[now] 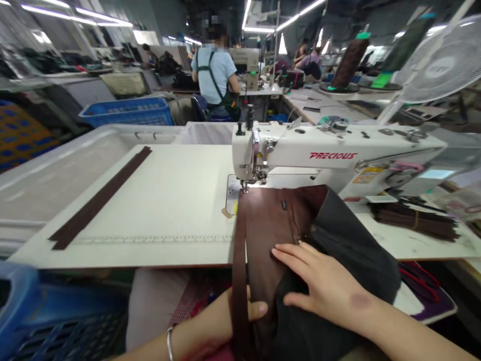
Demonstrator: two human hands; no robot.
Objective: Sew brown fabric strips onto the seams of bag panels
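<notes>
A brown leather piece (268, 220) with a dark grey lining (345, 240) lies under the needle of a white sewing machine (323, 153) marked PRECIOUS. A narrow brown strap (239, 250) runs along its left edge from the presser foot toward me. My right hand (319, 283) rests flat on the leather, fingers spread and open. My left hand (218, 326), with a bracelet on the wrist, grips the strap near the table's front edge, the thumb pressed over it.
A long brown strip (101, 198) lies on the white table (169, 200) at the left. A bundle of dark straps (413, 220) sits at the right. A blue crate (56, 321) stands low on the left. A fan (443, 60) and thread cones stand at the right; a person in an apron works beyond.
</notes>
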